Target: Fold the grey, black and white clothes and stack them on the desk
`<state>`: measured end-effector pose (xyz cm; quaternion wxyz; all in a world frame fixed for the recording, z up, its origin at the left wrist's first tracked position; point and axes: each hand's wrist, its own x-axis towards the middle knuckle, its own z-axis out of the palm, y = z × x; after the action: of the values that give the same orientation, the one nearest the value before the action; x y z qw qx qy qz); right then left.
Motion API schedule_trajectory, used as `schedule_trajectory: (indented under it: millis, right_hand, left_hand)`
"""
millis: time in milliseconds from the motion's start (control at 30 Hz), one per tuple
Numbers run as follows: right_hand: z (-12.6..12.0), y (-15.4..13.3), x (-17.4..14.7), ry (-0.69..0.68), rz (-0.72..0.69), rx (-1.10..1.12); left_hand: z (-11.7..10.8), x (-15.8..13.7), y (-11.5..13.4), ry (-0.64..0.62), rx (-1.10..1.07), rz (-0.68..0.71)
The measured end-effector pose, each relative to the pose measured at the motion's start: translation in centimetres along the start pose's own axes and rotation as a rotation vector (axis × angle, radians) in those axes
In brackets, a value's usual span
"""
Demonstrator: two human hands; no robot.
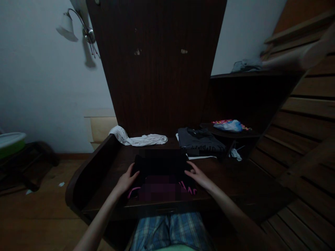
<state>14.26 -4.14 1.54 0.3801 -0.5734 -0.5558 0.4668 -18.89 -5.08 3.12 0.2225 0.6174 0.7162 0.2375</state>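
Cloth (160,165), black with a dark purple patch and pink marks along its near part, lies on the dark wooden desk (104,179) right in front of you, between your two hands. Your left hand (128,178) grasps its left side, thumb on top, and your right hand (198,175) grasps its right side the same way; the fingers beneath are too dark for you to make out. Just beyond, a bunched white garment (146,140) stretches along the back of the desk, one end draped over the raised left side. Behind your right hand sits a folded dark grey shirt (196,138) with black lettering. Farther right, a plastic bag (231,126) rests on a low shelf (217,129). Your blue plaid shorts (167,230) show below the desk's front edge, and a lamp (67,28) hangs on the wall at upper left.
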Motion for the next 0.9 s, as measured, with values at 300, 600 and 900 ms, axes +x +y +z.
schedule_trajectory:
  millis: [300, 600, 900]
  right_hand:
    - [3.3, -2.2, 0.2, 0.033, -0.237, -0.329]
    - [1.7, -8.8, -1.2, 0.114, -0.575, -0.637]
    - [-10.5, -13.6, 2.7, 0.58, -0.725, -0.876]
  left_hand:
    - [1.0, -1.5, -0.3, 0.064, -0.186, 0.182]
    - [0.0, -2.7, 4.8, 0.328, -0.292, 0.345]
    - [2.5, 3.7, 18.0, 0.431, -0.445, 0.575]
